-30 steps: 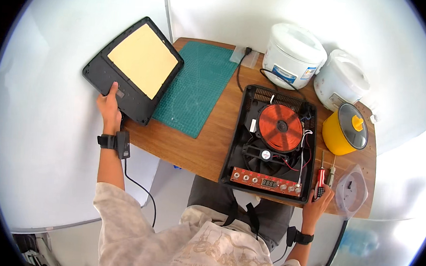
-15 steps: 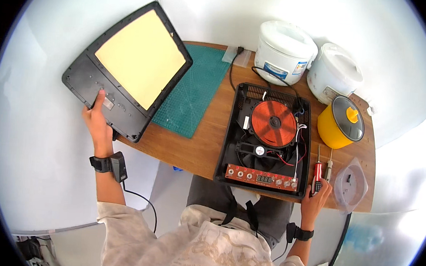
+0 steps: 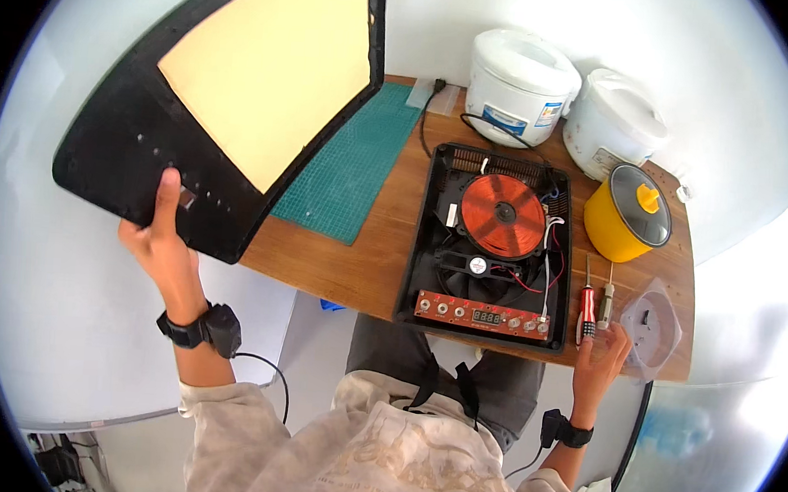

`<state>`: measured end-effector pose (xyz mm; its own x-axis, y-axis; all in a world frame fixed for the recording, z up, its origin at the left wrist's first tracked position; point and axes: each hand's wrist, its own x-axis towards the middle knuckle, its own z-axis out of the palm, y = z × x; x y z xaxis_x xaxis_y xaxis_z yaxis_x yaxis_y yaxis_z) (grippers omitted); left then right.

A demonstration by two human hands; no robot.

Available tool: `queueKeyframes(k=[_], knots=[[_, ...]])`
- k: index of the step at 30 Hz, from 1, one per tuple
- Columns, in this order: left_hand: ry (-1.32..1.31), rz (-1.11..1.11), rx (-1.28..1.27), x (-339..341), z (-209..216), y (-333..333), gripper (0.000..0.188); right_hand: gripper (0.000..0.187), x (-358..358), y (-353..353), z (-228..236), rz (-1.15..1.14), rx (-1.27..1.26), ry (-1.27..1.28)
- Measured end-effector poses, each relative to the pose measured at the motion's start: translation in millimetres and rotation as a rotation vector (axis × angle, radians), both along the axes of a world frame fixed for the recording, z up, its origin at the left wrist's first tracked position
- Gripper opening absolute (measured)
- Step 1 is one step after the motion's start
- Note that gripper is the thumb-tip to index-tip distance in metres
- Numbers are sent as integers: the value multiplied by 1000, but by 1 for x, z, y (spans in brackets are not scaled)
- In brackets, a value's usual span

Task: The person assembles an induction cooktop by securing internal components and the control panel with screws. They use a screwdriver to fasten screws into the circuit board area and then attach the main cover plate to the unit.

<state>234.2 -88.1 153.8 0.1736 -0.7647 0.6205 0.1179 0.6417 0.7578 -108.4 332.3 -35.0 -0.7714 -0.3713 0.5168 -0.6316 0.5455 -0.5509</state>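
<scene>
My left hand (image 3: 166,248) grips the black top cover (image 3: 115,161) of an induction cooker by its lower edge, thumb on the inner face. A pale yellow sheet (image 3: 274,72) covers much of that face. The cover is raised and tilted over the table's left side. The open cooker base (image 3: 418,247) lies in front of me, showing its round copper coil (image 3: 502,215), a fan and a red button board (image 3: 484,315). By the table's front edge, my right hand (image 3: 598,362) has its fingers apart, close to a red-handled screwdriver (image 3: 587,305) and a grey-handled screwdriver (image 3: 607,304).
A clear plastic tray (image 3: 668,339) with small dark bits sits right of my right hand. Behind are a yellow pot (image 3: 607,225) with a glass lid and two white rice cookers (image 3: 516,96) (image 3: 613,133). A green cutting mat (image 3: 344,184) lies left of the base.
The cover has come up and nearer to me in my left hand. My right hand has shifted slightly right, off the red screwdriver's handle, which stays on the table.
</scene>
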Motion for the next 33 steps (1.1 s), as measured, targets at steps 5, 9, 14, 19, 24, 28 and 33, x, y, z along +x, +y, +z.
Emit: queueKeyframes(k=[5,9,14,19,24,28,33], knots=[[-258,109,-270,-22,-5,39,22,44,7,-8,53,318,-342,-529],[-507,-25,-551,-44,-5,64,24,62,28,-41,118,758,-357,-857],[-756,-182,-899,-72,0,93,20,82,34,-70,157,1057,-437,-1010],[-852,-259,-1116,-92,-13,113,20,76,25,-79,165,912,-759,-1236],[-854,-364,-1074,-102,-38,137,24,74,39,-76,144,587,-720,-1132],[-924,-395,-1080,-105,-52,153,27,68,29,-67,134,564,-737,-1200],[-1058,-520,-1101,-98,-50,164,32,49,31,-53,120,514,-850,-1265]])
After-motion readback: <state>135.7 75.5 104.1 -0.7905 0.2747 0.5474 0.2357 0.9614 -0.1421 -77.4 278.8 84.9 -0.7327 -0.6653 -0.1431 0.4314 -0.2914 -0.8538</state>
